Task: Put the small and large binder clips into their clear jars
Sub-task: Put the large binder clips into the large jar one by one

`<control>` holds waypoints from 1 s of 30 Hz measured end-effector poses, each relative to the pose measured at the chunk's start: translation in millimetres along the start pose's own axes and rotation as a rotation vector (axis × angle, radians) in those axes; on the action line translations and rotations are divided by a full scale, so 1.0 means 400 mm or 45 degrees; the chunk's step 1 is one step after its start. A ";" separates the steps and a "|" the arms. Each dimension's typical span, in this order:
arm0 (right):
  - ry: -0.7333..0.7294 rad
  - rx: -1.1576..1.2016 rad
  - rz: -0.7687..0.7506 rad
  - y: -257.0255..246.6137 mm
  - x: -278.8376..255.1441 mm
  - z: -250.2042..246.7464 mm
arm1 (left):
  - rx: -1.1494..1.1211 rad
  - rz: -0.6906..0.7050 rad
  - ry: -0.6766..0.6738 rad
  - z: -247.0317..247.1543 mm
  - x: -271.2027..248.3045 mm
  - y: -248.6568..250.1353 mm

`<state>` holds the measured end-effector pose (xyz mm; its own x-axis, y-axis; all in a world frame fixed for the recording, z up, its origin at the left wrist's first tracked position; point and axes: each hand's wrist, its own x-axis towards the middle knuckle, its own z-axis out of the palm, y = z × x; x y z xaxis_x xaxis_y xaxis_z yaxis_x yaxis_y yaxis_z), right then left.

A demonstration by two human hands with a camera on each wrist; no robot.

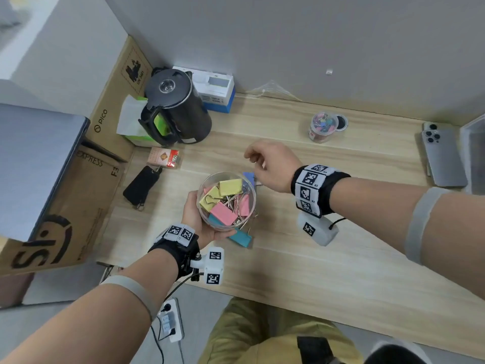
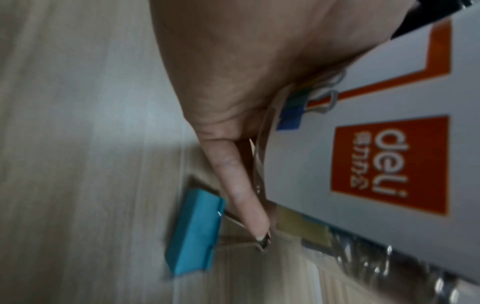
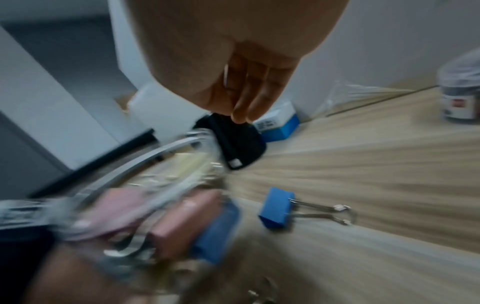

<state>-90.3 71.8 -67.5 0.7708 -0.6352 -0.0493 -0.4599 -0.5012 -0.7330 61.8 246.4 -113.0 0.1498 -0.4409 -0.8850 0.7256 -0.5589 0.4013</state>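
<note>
My left hand (image 1: 196, 219) grips a clear jar (image 1: 226, 201) around its side and holds it a little above the wooden table (image 1: 341, 258). Inside lie several large clips, yellow, pink and teal. The jar's white and orange label (image 2: 389, 164) fills the left wrist view. A teal large clip (image 1: 240, 238) (image 2: 193, 232) lies on the table under the jar's near side. A blue large clip (image 1: 248, 177) (image 3: 278, 207) lies just behind the jar. Beside the jar's far right rim hovers my right hand (image 1: 258, 164), its fingers (image 3: 249, 98) loosely curled and empty. A small jar (image 1: 322, 126) of small clips stands open at the back.
The small jar's lid (image 1: 341, 122) lies beside it. A black kettle (image 1: 175, 106), a white and blue box (image 1: 216, 90), a red pack (image 1: 163, 157) and a black pouch (image 1: 141, 185) crowd the back left. Two phones (image 1: 443, 156) lie at the right edge. Cardboard boxes (image 1: 78, 206) flank the left.
</note>
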 end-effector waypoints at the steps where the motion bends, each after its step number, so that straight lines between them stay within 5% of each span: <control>1: -0.036 -0.082 0.058 0.019 0.007 0.009 | -0.035 0.002 0.011 -0.019 -0.004 -0.001; 6: -0.408 -0.331 0.154 0.086 -0.005 0.085 | -0.148 0.028 0.025 -0.106 -0.032 -0.008; 16: -0.511 -0.680 0.410 0.085 0.035 0.180 | -0.155 0.049 0.124 -0.185 -0.042 -0.034; 21: -0.546 -0.573 0.515 0.070 0.029 0.180 | -0.142 0.017 0.087 -0.175 -0.029 -0.039; 30: -0.878 -0.256 0.079 0.066 -0.033 0.200 | -0.067 -0.002 0.063 -0.159 -0.011 -0.012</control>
<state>-77.2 114.1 -140.5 0.8131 -0.1832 -0.5526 -0.5327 -0.6169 -0.5793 100.1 295.7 -126.1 0.1812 -0.4040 -0.8966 0.7598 -0.5214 0.3884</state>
